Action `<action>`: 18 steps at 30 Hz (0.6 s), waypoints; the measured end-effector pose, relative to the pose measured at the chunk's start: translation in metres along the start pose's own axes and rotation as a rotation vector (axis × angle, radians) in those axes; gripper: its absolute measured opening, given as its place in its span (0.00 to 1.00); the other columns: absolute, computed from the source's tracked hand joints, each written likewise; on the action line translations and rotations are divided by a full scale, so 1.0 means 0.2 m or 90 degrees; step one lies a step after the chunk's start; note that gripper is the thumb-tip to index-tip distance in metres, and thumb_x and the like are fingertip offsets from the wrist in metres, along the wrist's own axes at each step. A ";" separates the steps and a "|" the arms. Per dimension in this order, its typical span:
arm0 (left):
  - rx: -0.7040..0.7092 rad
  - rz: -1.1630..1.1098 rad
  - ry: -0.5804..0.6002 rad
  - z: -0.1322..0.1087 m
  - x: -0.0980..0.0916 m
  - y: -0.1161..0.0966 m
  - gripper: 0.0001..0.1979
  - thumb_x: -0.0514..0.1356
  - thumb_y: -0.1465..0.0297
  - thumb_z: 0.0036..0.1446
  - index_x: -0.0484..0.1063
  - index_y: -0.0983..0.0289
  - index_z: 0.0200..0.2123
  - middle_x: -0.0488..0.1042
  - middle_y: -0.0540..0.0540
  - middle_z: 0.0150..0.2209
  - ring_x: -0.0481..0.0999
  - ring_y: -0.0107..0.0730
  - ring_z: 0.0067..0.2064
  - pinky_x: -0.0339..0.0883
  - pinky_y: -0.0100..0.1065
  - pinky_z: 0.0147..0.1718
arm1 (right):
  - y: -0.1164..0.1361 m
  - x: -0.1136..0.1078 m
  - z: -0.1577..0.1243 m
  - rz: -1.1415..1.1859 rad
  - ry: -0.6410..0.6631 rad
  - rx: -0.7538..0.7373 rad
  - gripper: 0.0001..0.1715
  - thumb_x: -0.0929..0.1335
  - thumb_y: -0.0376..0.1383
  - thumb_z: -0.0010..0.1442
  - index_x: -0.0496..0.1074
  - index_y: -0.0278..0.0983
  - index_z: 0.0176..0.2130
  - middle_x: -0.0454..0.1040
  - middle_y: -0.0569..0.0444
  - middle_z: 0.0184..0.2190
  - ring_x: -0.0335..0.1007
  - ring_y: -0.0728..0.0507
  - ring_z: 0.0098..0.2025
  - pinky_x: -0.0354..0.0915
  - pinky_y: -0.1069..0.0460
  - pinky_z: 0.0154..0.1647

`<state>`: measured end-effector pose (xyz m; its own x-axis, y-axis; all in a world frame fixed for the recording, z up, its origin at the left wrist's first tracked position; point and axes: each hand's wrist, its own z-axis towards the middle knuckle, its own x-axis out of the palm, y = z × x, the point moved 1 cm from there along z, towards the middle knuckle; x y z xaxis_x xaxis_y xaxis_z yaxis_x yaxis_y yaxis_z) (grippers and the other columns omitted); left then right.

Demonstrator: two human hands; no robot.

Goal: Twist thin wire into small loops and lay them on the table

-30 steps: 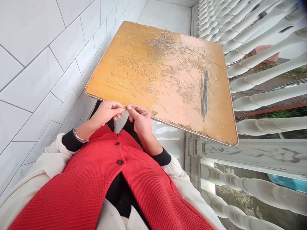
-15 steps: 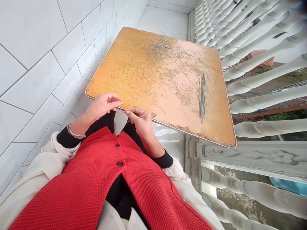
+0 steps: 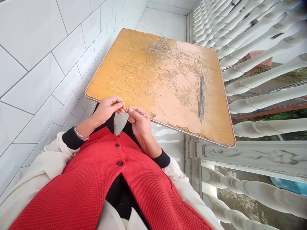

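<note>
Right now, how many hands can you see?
2: the left hand and, just across from it, the right hand. Both are at the near edge of the table, pinching a thin wire loop.

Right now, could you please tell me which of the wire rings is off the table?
The ring held between the left hand and right hand; the other rings lie on the table.

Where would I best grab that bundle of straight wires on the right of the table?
I'd pinch the bundle of straight wires around its middle, coming from above, thumb on one long side and fingers on the other. It lies flat on the table, its wires mostly side by side, so a grip across them should gather most. Strays along its left may be missed.
</note>
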<state>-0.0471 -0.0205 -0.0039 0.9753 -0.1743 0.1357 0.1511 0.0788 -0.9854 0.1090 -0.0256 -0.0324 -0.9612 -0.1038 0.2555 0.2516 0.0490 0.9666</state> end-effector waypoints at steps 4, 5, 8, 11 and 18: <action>-0.003 -0.061 -0.016 0.00 0.01 0.05 0.13 0.69 0.61 0.51 0.76 0.66 0.29 0.75 0.49 0.26 0.73 0.23 0.30 0.69 0.29 0.35 | -0.02 0.01 -0.01 0.010 -0.017 -0.010 0.11 0.74 0.43 0.52 0.74 0.39 0.29 0.69 0.61 0.22 0.53 0.54 0.19 0.55 0.55 0.22; -0.012 -0.069 -0.028 0.00 0.01 0.05 0.13 0.70 0.61 0.50 0.76 0.65 0.29 0.76 0.49 0.27 0.73 0.23 0.30 0.68 0.29 0.35 | -0.02 0.01 -0.01 0.013 -0.026 -0.016 0.11 0.75 0.43 0.51 0.75 0.39 0.29 0.71 0.60 0.23 0.54 0.54 0.19 0.56 0.54 0.22; -0.043 -0.085 -0.053 0.00 0.01 0.06 0.15 0.72 0.59 0.48 0.78 0.65 0.30 0.77 0.50 0.29 0.74 0.23 0.31 0.69 0.29 0.36 | -0.02 0.02 -0.01 0.008 -0.051 -0.034 0.10 0.76 0.41 0.49 0.77 0.39 0.30 0.75 0.59 0.26 0.58 0.54 0.19 0.58 0.54 0.23; -0.076 -0.103 -0.080 -0.01 0.02 0.05 0.17 0.73 0.57 0.45 0.78 0.65 0.30 0.78 0.51 0.29 0.75 0.24 0.31 0.70 0.30 0.37 | -0.02 0.02 -0.01 -0.007 -0.045 -0.032 0.09 0.76 0.41 0.49 0.77 0.39 0.29 0.75 0.59 0.25 0.60 0.54 0.19 0.59 0.54 0.23; -0.057 -0.109 -0.128 -0.01 0.03 0.05 0.14 0.72 0.60 0.47 0.79 0.64 0.29 0.78 0.51 0.28 0.76 0.25 0.31 0.71 0.32 0.39 | -0.01 0.00 0.01 -0.048 -0.002 0.004 0.14 0.77 0.44 0.50 0.75 0.38 0.26 0.72 0.60 0.22 0.60 0.54 0.18 0.59 0.55 0.22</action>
<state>-0.0395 -0.0236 -0.0137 0.9507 0.0215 0.3094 0.3098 -0.0242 -0.9505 0.1094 -0.0244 -0.0337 -0.9777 -0.1047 0.1820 0.1779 0.0470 0.9829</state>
